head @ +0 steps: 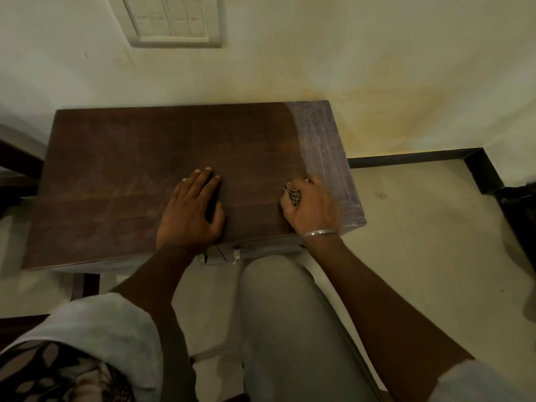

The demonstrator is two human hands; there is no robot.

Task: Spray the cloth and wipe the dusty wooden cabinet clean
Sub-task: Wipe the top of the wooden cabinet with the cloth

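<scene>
Cloth (294, 196) clenched by right hand (312, 211); left hand (190, 217) lies flat (fingers straight) on cabinet (116, 169).

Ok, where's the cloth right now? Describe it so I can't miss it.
Start at the wooden cabinet against the wall and go to its right side, beside the pale dusty strip. The cloth is bunched in the right hand there, only a small checkered patch showing between the fingers; the left hand lies flat, holding nothing.
</scene>
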